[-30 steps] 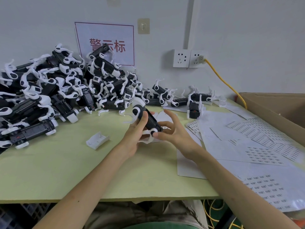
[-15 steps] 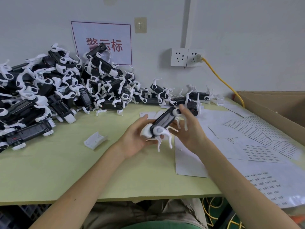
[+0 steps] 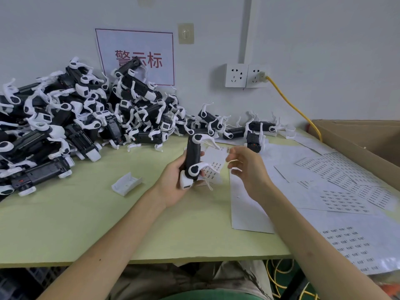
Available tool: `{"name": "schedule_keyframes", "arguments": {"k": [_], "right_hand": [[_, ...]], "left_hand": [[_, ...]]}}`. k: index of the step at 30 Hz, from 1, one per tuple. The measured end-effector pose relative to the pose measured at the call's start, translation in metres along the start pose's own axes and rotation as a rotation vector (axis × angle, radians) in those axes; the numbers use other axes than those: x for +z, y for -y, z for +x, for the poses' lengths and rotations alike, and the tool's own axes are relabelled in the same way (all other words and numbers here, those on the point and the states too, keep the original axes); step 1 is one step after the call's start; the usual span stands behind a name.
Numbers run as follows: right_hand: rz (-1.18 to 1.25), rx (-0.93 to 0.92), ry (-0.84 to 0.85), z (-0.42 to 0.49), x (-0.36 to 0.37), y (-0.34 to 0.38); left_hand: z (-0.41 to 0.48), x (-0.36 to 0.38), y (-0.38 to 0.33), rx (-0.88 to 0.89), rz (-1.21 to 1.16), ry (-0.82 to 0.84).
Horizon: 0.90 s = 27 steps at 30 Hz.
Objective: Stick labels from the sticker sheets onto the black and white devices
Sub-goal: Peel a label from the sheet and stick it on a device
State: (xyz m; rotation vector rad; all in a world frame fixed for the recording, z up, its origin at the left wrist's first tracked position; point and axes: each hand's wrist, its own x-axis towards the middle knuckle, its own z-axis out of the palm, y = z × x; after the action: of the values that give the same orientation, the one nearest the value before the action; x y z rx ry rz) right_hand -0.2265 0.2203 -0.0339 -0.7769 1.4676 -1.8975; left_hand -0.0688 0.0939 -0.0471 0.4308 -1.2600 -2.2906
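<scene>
Left grip (image 3: pixel 173 187) around upright device (image 3: pixel 192 154) (right grip (image 3: pixel 246 169) loose, apart)

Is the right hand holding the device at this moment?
No, only the left hand grips the device; the right hand hovers beside it, apart.

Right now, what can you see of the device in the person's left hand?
The device is a long black body, plastic by its look, with white rounded joints bearing black spots, thin curved white legs and a white cap at its lower end. It is held nearly upright above the table, cap down. The left hand grips its lower half from the left. The right hand hovers beside it, not touching. A small sticker sheet shows behind it.
</scene>
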Motion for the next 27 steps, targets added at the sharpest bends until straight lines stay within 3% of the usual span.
{"name": "schedule_keyframes", "arguments": {"k": [4, 6, 16, 22, 27], "right_hand": [[-0.079, -0.037, 0.276, -0.006, 0.011, 0.001], [-0.15, -0.076, 0.338, -0.009, 0.014, -0.002], [-0.138, -0.092, 0.271, -0.015, 0.02, -0.001], [-0.145, -0.105, 0.24, -0.017, 0.021, 0.0], [-0.114, -0.101, 0.233, -0.017, 0.021, 0.001]], "left_hand": [[-0.003, 0.004, 0.002, 0.039, 0.077, 0.014], [-0.002, 0.003, 0.004, 0.07, 0.164, 0.013], [0.001, 0.006, 0.023, 0.216, 0.491, -0.156], [-0.006, 0.013, 0.029, 0.36, 0.661, -0.121], [-0.007, 0.013, 0.029, 0.361, 0.696, -0.116]]}}
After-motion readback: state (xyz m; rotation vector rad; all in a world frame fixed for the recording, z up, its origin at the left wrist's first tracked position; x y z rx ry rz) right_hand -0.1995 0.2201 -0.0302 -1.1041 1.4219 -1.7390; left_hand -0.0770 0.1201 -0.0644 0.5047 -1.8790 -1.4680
